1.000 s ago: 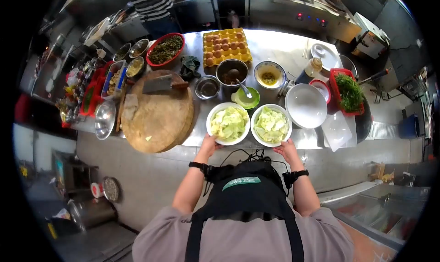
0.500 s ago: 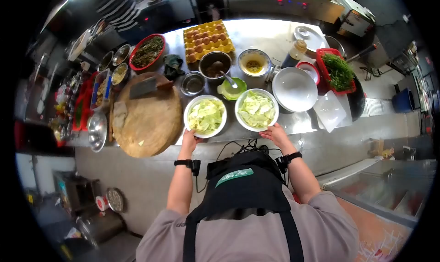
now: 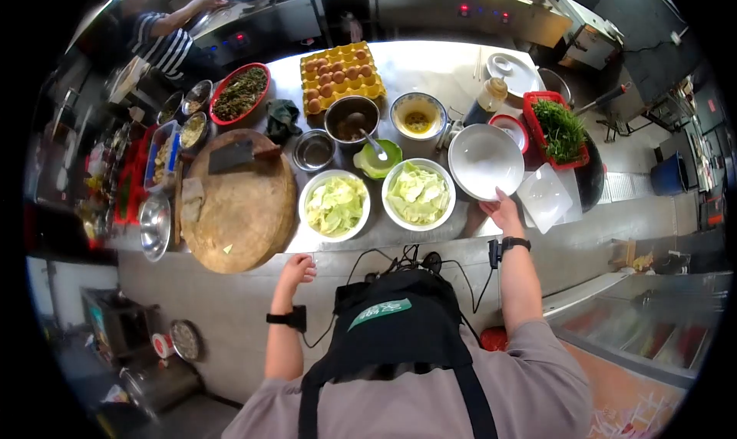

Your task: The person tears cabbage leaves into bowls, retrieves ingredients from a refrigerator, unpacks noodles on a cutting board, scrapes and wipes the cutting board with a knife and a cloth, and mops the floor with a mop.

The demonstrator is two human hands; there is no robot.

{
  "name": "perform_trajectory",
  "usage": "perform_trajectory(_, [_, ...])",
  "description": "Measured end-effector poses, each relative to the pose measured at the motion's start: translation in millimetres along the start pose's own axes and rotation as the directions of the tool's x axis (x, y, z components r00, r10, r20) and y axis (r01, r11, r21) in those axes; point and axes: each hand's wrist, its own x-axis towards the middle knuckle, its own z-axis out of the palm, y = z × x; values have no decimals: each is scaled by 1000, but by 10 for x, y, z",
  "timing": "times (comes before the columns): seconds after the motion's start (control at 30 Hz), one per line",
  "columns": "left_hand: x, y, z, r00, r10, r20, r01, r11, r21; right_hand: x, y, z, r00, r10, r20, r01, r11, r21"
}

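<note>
Two white bowls of chopped pale green leaves stand side by side near the table's front edge, a left one (image 3: 335,206) and a right one (image 3: 418,196). My right hand (image 3: 503,210) grips the near rim of the large empty white bowl (image 3: 486,160), thumb over the edge and fingers beneath. My left hand (image 3: 296,271) hangs off the front edge below the left bowl, touching nothing, its fingers curled together. Behind the bowls are a green dish with a spoon (image 3: 378,160), a metal pot (image 3: 351,119) and a patterned bowl of yellow liquid (image 3: 418,117).
A round chopping board (image 3: 238,209) with a cleaver (image 3: 231,156) lies at left. Further back are an egg tray (image 3: 342,75) and a red basin of greens (image 3: 240,94). A red basket of herbs (image 3: 556,130) stands right. Another person (image 3: 163,44) is at the back left.
Both hands have let go of the leaf-filled bowls. My right hand has moved right onto the white bowl's rim; my left has drawn back off the table. The view has shifted.
</note>
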Motion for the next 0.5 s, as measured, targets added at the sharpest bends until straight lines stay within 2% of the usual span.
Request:
perform_trajectory(0.03, [-47, 38, 17, 1000, 12, 13, -13, 999, 43, 40, 8, 94, 1000, 5, 29, -7, 997, 81])
perform_trajectory(0.13, [-178, 183, 62, 999, 47, 22, -48, 997, 66, 100, 85, 242, 991, -62, -119, 81, 982, 169])
perform_trajectory(0.2, [-282, 346, 96, 997, 70, 12, -70, 996, 50, 128, 103, 222, 991, -62, -122, 84, 980, 182])
perform_trajectory(0.23, [-315, 483, 112, 991, 126, 44, -128, 990, 53, 244, 158, 121, 993, -77, -88, 91, 982, 167])
perform_trajectory(0.27, [-346, 661, 128, 980, 182, 77, -187, 981, 54, 211, 153, 167, 985, -71, -155, 100, 978, 185])
perform_trajectory(0.33, [-261, 1079, 93, 957, 270, 111, -282, 952, 121, 181, 112, 184, 985, -57, -161, 79, 988, 135])
perform_trajectory(0.37, [-309, 1447, 151, 951, 294, 92, -308, 925, 225, 134, 83, 215, 987, -61, -150, 85, 984, 158])
perform_trajectory(0.4, [-95, 1592, 102, 942, 327, 75, -335, 908, 253, 123, 93, 192, 989, -51, -141, 72, 986, 148])
perform_trajectory(0.43, [-128, 2054, 169, 952, 298, 67, -303, 897, 323, 122, 93, 149, 990, -58, -130, 80, 982, 172])
perform_trajectory(0.5, [210, 2554, 114, 931, 356, 79, -365, 898, 245, 116, 46, 171, 990, -63, -128, 86, 979, 186])
